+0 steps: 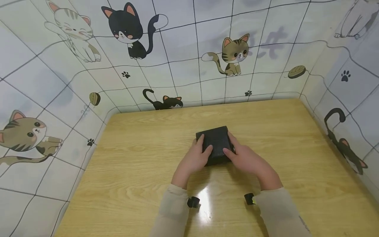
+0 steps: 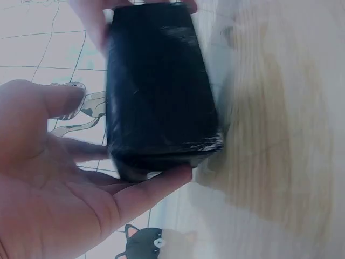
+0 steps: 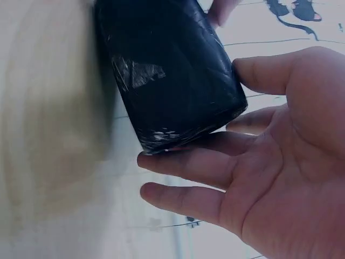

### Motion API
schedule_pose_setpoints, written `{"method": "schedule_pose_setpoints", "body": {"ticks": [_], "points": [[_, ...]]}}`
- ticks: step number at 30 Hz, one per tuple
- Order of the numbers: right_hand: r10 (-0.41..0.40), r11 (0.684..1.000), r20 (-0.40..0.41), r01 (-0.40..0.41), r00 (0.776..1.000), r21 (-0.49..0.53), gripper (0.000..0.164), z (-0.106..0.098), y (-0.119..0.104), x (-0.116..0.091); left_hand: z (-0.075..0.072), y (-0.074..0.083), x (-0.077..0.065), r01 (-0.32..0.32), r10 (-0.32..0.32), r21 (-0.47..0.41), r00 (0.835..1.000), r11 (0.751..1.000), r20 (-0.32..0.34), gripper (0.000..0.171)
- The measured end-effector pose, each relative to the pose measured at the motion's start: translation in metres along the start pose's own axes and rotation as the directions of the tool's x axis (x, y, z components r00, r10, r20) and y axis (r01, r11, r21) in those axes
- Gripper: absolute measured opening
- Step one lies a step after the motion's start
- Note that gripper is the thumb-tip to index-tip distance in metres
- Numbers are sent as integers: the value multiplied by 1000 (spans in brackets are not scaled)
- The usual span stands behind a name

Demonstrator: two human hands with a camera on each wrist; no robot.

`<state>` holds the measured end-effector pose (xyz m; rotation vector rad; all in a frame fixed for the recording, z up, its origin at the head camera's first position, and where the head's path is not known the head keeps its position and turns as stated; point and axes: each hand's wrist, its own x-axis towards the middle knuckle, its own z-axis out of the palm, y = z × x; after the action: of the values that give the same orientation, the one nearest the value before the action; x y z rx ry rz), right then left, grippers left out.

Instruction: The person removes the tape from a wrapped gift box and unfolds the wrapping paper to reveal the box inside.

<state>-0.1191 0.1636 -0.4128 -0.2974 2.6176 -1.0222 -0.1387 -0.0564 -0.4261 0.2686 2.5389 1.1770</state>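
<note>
Standing round 3 sides, pale walls are showing a printed grid and cats; within them a wooden table is filling the lower view; 2 pale sleeves are reaching in from the near edge; near the table's middle a black box is resting between the hands, though whether its underside is touching the wood I am not able to tell; its top is looking nearly square, while its near face is running longer from hand to hand than it is tall; neither hand is lying nearer, as both are touching opposite sides; the right hand is gripping the right side, part-closed, its thumb pressing the top's edge and its little finger hanging free; the left hand is gripping the left side, fingers along it and thumb over the top, a gap showing by that thumb in the left wrist view; smallest, 2 dark clips are jutting inward by the cuffs.
</note>
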Motion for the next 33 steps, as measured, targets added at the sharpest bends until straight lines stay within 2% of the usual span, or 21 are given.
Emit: {"method": "schedule_pose_setpoints", "body": {"ticks": [5,9,13,18,21,25,27,29,33], "points": [[-26,999,-41,28,999,47,80,-8,-15,-10,0,-1,0,24,-25,-76,1000,997,-14,95],[-41,993,-137,56,990,102,71,-12,-24,-15,-1,1,-1,38,-39,-134,999,990,-4,102],[-19,984,-236,60,971,168,59,-12,-31,-17,-1,5,-2,60,-52,-224,998,973,42,96],[36,972,-255,25,966,235,53,-9,-35,-14,-1,7,-4,38,-25,-295,999,955,47,78],[33,977,-245,21,969,212,50,-5,-31,-11,-3,4,-5,26,-14,-366,999,930,37,73],[-15,988,-222,48,975,145,49,3,-23,-6,-8,-4,-8,37,-16,-489,999,871,46,67],[-30,994,-203,51,979,99,51,6,-18,-4,-10,-8,-8,33,-15,-510,999,860,41,65],[-32,997,-181,43,983,58,55,8,-14,-3,-12,-11,-9,22,-12,-508,1000,861,22,61],[-18,1000,-134,19,991,8,64,11,-8,-2,-17,-17,-9,-4,-20,-384,998,923,-59,53]]}}
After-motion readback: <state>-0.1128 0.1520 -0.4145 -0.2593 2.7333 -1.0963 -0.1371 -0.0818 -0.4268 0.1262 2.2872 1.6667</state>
